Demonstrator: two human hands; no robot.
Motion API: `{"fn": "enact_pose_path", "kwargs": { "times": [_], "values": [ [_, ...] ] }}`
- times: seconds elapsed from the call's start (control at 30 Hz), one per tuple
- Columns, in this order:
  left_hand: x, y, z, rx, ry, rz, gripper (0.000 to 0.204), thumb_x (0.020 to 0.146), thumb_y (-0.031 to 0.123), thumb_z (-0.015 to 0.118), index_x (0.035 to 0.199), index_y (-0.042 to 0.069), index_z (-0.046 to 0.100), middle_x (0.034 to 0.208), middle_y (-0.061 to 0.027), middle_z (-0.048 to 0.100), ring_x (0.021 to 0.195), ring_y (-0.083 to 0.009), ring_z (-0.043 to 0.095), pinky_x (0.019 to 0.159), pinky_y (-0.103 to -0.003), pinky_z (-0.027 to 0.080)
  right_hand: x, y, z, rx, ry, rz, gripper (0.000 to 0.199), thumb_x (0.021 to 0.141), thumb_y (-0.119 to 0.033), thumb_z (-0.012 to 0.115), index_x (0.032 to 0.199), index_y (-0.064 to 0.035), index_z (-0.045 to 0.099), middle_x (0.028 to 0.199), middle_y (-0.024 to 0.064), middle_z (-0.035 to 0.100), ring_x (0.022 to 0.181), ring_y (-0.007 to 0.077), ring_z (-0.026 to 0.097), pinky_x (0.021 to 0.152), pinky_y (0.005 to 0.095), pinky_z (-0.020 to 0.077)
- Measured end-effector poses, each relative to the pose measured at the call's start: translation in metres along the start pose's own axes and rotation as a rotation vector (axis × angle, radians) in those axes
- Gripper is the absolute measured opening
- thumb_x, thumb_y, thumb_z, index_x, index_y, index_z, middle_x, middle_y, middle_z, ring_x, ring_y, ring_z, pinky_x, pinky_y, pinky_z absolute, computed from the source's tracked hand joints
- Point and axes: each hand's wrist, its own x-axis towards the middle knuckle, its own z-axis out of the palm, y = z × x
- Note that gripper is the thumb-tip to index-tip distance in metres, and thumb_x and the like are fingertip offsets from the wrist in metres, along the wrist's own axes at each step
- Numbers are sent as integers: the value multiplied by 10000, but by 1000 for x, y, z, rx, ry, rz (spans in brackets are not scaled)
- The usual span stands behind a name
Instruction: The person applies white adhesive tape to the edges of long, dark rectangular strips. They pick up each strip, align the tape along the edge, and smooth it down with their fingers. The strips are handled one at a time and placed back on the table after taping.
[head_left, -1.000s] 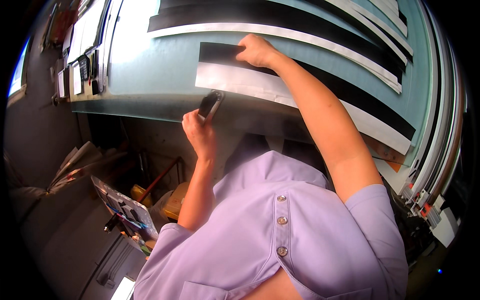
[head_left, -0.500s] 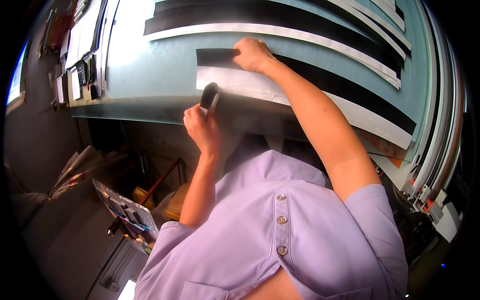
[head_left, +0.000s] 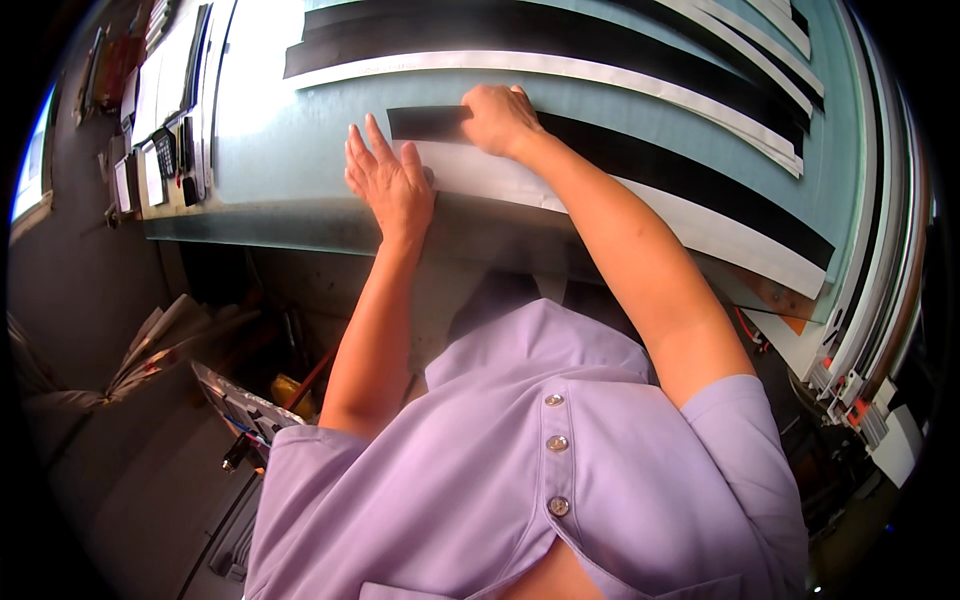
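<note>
A long strip, black along the top and white along the bottom (head_left: 660,180), lies across a teal table (head_left: 270,150). My right hand (head_left: 500,118) rests on its left end, fingers curled over the black part and holding it down. My left hand (head_left: 390,180) lies flat near the table's front edge with fingers spread, its palm touching the white left end of the strip and nothing in it. I wear a lilac buttoned shirt (head_left: 540,470).
A second, longer black and white strip (head_left: 520,45) lies further back, with more strips at the far right. Small dark and white items (head_left: 160,150) crowd the table's left end. Under the table are loose sheets (head_left: 150,345) and a tray of pens (head_left: 240,405). Metal rails (head_left: 880,280) run along the right.
My left hand, which held a small dark object below the table edge, has risen and now lies open and flat on the table. The dark object is out of sight. My right hand has stayed put.
</note>
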Motion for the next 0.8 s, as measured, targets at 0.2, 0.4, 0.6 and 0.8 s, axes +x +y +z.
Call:
{"fn": "enact_pose_path", "kwargs": {
  "times": [0.2, 0.4, 0.6, 0.8],
  "values": [
    [3, 5, 1, 117, -67, -51, 648, 1020, 366, 462, 1577, 109, 254, 1618, -206, 205, 1501, -433, 145, 1189, -588, 100, -2, 1, 6, -12, 41, -36, 112, 756, -66, 577, 757, -48, 688, 836, 184, 718, 851, 349, 681, 905, 433, 434],
    [-11, 13, -24, -128, -92, 22, 534, 1028, 327, 484, 1493, 94, 367, 1415, -213, 434, 1176, -397, 520, 972, -487, 433, 1, 3, 7, 19, 63, -43, 95, 755, -98, 595, 732, -55, 675, 830, 188, 713, 868, 356, 675, 926, 448, 428],
    [14, -59, -36, 149, -42, -189, 547, 961, 304, 626, 1420, 62, 452, 1186, -204, 647, 1018, -402, 642, 842, -488, 518, 6, 13, 5, 31, 78, -73, 112, 740, -127, 595, 735, -43, 669, 834, 196, 707, 882, 386, 667, 869, 472, 477],
    [41, -85, -48, -336, 448, -129, 573, 995, 251, 639, 1430, -35, 399, 1368, -194, 501, 1180, -295, 551, 995, -382, 462, 9, -12, -39, 192, 140, -100, 146, 709, -168, 624, 754, -36, 665, 792, 201, 693, 790, 408, 663, 702, 491, 529]
  ]
}}
